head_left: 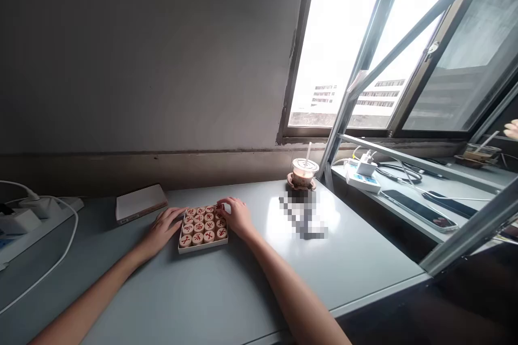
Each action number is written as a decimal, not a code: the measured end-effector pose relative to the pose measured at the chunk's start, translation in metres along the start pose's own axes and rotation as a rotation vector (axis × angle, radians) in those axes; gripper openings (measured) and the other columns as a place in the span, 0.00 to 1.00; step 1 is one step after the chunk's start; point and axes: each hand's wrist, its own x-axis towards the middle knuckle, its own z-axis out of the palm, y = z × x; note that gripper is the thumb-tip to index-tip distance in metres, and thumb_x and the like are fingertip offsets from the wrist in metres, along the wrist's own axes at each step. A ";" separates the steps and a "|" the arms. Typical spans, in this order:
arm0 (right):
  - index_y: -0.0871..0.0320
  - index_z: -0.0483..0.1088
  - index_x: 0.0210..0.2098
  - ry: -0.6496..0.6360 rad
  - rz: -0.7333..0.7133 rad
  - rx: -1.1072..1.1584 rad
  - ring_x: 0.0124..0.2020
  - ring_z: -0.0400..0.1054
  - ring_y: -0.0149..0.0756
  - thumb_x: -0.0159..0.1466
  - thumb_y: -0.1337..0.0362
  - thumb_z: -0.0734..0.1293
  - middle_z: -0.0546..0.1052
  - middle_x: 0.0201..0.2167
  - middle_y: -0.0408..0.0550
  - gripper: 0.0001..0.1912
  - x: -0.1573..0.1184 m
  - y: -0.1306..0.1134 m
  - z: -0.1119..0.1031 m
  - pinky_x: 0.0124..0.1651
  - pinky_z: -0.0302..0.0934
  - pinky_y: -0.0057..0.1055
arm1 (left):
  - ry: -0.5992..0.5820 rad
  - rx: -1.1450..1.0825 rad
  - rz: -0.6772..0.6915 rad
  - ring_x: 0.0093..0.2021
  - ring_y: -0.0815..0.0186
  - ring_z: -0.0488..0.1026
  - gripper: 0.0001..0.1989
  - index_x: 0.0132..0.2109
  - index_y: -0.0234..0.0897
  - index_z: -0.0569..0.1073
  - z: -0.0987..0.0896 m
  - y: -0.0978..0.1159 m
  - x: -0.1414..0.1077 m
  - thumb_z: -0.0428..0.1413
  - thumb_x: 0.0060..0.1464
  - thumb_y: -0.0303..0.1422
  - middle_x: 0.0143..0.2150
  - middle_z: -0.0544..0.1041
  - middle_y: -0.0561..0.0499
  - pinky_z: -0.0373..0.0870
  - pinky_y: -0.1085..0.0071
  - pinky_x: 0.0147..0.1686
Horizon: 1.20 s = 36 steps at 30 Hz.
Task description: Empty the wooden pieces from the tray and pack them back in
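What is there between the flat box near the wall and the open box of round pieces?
The head view shows the left hand between the flat box and the open box.

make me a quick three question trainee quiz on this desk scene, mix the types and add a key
1. What colour are the markings on the round pieces in the shallow tray? A) blue B) red C) green
2. True or false: a straw stands in the lidded cup.
3. Fill in: of the person's two hands, the one nearer the flat box or lid is the ____.

Key: 1. B; 2. true; 3. left hand.
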 end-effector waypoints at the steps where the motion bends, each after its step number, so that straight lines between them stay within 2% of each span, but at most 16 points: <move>1: 0.50 0.71 0.40 0.029 -0.002 0.000 0.46 0.65 0.35 0.60 0.62 0.63 0.75 0.41 0.41 0.09 0.000 -0.002 0.001 0.48 0.53 0.30 | -0.002 0.005 -0.010 0.53 0.60 0.63 0.21 0.55 0.44 0.66 -0.001 0.001 0.000 0.41 0.58 0.42 0.51 0.68 0.49 0.60 0.64 0.54; 7: 0.52 0.70 0.35 0.137 0.002 0.096 0.37 0.68 0.31 0.61 0.63 0.63 0.77 0.35 0.38 0.05 0.000 -0.004 -0.002 0.50 0.51 0.34 | -0.006 -0.020 -0.044 0.53 0.60 0.63 0.22 0.54 0.43 0.66 0.000 0.001 0.001 0.41 0.58 0.44 0.51 0.68 0.49 0.59 0.63 0.54; 11: 0.56 0.71 0.37 0.137 0.105 0.141 0.34 0.69 0.31 0.62 0.62 0.60 0.77 0.34 0.43 0.09 0.007 0.018 -0.013 0.43 0.58 0.29 | 0.015 -0.041 -0.063 0.53 0.59 0.64 0.22 0.53 0.42 0.67 0.004 -0.001 0.003 0.42 0.57 0.45 0.50 0.69 0.49 0.58 0.61 0.55; 14: 0.59 0.73 0.34 0.112 0.179 0.031 0.40 0.68 0.37 0.61 0.66 0.61 0.75 0.35 0.50 0.09 0.010 0.038 -0.020 0.49 0.57 0.36 | 0.026 -0.076 -0.078 0.53 0.58 0.64 0.22 0.50 0.41 0.69 0.004 -0.002 0.005 0.43 0.55 0.46 0.49 0.70 0.49 0.57 0.61 0.55; 16: 0.61 0.73 0.39 0.150 0.202 -0.017 0.47 0.64 0.43 0.60 0.67 0.62 0.73 0.43 0.55 0.11 0.010 0.043 -0.023 0.57 0.47 0.46 | 0.015 -0.115 -0.092 0.52 0.58 0.64 0.21 0.49 0.40 0.69 0.003 -0.001 0.006 0.44 0.54 0.46 0.49 0.70 0.48 0.58 0.61 0.55; 18: 0.58 0.71 0.45 0.190 0.145 -0.083 0.51 0.60 0.44 0.61 0.67 0.61 0.69 0.48 0.55 0.14 0.009 0.038 -0.025 0.61 0.36 0.52 | -0.007 -0.160 -0.106 0.51 0.58 0.65 0.21 0.48 0.38 0.68 0.002 0.002 0.006 0.45 0.53 0.45 0.48 0.70 0.47 0.60 0.61 0.53; 20: 0.53 0.71 0.46 0.160 0.005 -0.151 0.52 0.59 0.41 0.63 0.63 0.60 0.69 0.49 0.50 0.13 0.005 0.026 -0.027 0.62 0.31 0.51 | -0.016 -0.194 -0.123 0.50 0.58 0.67 0.20 0.47 0.38 0.68 0.001 0.005 0.005 0.46 0.52 0.45 0.48 0.70 0.47 0.62 0.62 0.51; 22: 0.50 0.73 0.42 0.035 -0.131 -0.194 0.51 0.60 0.39 0.63 0.58 0.60 0.71 0.47 0.46 0.12 0.000 0.013 -0.027 0.63 0.31 0.51 | -0.006 -0.203 -0.145 0.49 0.58 0.68 0.20 0.46 0.38 0.68 0.000 0.008 0.004 0.46 0.51 0.45 0.47 0.70 0.47 0.63 0.61 0.51; 25: 0.49 0.73 0.39 -0.131 -0.188 -0.185 0.50 0.60 0.39 0.62 0.54 0.60 0.72 0.46 0.45 0.13 -0.007 -0.002 -0.025 0.61 0.30 0.53 | 0.003 -0.200 -0.165 0.49 0.57 0.67 0.21 0.46 0.37 0.68 0.000 0.012 0.004 0.45 0.50 0.46 0.47 0.70 0.46 0.61 0.60 0.51; 28: 0.50 0.73 0.37 -0.120 -0.135 -0.126 0.51 0.60 0.40 0.61 0.54 0.62 0.72 0.46 0.45 0.11 -0.009 -0.006 -0.022 0.60 0.33 0.53 | 0.007 -0.190 -0.158 0.50 0.57 0.66 0.22 0.45 0.37 0.69 -0.001 0.014 0.005 0.45 0.50 0.46 0.46 0.70 0.46 0.59 0.60 0.53; 31: 0.51 0.72 0.35 -0.083 -0.072 -0.024 0.47 0.63 0.37 0.58 0.55 0.65 0.74 0.42 0.43 0.09 -0.004 -0.003 -0.024 0.58 0.42 0.46 | 0.015 -0.187 -0.156 0.50 0.57 0.66 0.21 0.45 0.38 0.69 -0.002 0.016 0.004 0.45 0.50 0.46 0.46 0.70 0.47 0.60 0.61 0.52; 34: 0.52 0.70 0.36 -0.118 0.033 0.100 0.38 0.68 0.34 0.58 0.53 0.65 0.76 0.36 0.42 0.11 0.003 0.009 -0.037 0.49 0.54 0.36 | 0.020 -0.193 -0.163 0.50 0.58 0.66 0.20 0.44 0.39 0.70 -0.002 0.017 0.004 0.46 0.50 0.46 0.46 0.71 0.48 0.61 0.63 0.51; 36: 0.53 0.68 0.38 -0.211 0.132 0.156 0.35 0.69 0.34 0.56 0.51 0.65 0.77 0.34 0.43 0.15 0.006 0.021 -0.050 0.39 0.57 0.30 | 0.020 -0.201 -0.178 0.48 0.58 0.67 0.19 0.44 0.40 0.70 -0.001 0.019 0.003 0.46 0.50 0.45 0.46 0.71 0.49 0.62 0.63 0.50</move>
